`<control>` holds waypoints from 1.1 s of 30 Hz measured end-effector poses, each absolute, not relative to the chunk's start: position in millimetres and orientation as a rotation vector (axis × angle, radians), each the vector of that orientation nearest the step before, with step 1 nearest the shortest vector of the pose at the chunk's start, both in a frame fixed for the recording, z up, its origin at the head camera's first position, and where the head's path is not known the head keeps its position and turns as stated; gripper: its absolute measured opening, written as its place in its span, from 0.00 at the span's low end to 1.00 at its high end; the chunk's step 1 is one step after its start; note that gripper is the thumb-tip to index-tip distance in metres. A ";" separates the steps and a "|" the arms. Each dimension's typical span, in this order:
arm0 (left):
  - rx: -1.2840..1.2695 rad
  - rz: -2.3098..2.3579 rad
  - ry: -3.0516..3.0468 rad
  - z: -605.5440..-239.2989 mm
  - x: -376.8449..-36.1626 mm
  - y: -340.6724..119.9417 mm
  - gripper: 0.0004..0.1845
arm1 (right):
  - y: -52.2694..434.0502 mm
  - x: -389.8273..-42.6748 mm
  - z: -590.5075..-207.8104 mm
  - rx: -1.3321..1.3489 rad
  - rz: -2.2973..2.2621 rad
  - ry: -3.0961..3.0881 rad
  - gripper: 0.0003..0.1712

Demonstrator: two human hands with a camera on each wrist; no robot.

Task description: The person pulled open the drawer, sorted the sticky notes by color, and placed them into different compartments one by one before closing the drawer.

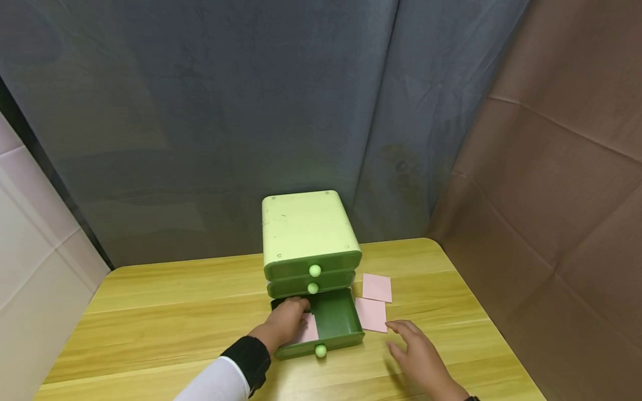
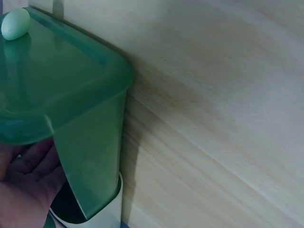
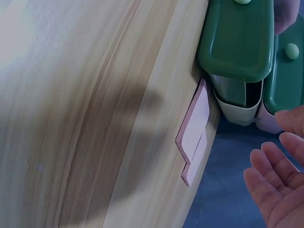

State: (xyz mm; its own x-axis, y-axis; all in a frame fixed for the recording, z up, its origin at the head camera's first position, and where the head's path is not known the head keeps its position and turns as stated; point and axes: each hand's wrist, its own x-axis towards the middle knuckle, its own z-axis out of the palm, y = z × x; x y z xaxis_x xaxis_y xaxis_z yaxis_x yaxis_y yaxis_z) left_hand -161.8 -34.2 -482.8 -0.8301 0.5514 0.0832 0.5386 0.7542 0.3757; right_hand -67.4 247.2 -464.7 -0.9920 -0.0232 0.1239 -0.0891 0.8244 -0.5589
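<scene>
Pink cards [image 1: 371,314] beside the open bottom drawer [image 1: 335,320] look thin, light; we are judging an edge pinch best. Left hand [image 1: 286,322] is reaching inside; right hand [image 1: 420,355] is hovering flat, empty.

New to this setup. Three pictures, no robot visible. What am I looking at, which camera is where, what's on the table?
No machine here: a person works bare-handed. The wide picture comes from a camera on the head; the other two from cameras on each wrist. On the wooden table stands a green drawer unit with its bottom drawer pulled out. The left hand reaches into that drawer, onto a pink sheet; whether it grips it is unclear. The right hand rests open on the table near two more pink sheets.
</scene>
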 end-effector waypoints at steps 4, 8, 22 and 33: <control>0.887 0.627 2.912 -483.1 -160.2 -34.5 0.08 | 250.7 -70.4 -467.1 0.091 0.862 -2.904 0.22; 0.873 0.674 2.899 -483.8 -158.3 -36.2 0.10 | 255.1 -75.4 -470.5 0.089 0.853 -2.909 0.22; 0.791 0.956 2.784 -471.7 -141.7 -43.9 0.17 | 262.7 -101.8 -477.9 0.147 0.847 -2.940 0.20; 0.927 0.948 2.845 -463.3 -114.8 -40.6 0.20 | 255.4 -127.0 -485.1 0.248 0.818 -2.940 0.19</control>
State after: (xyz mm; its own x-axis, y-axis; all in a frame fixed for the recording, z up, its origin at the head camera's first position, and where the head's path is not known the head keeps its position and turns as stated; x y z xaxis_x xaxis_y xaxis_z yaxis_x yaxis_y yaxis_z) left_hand -114.8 -40.6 -463.3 -0.8256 0.5361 0.1759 0.5345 0.6432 0.5482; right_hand -127.0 255.4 -485.1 -0.9837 -0.1341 0.1199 -0.1767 0.8444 -0.5057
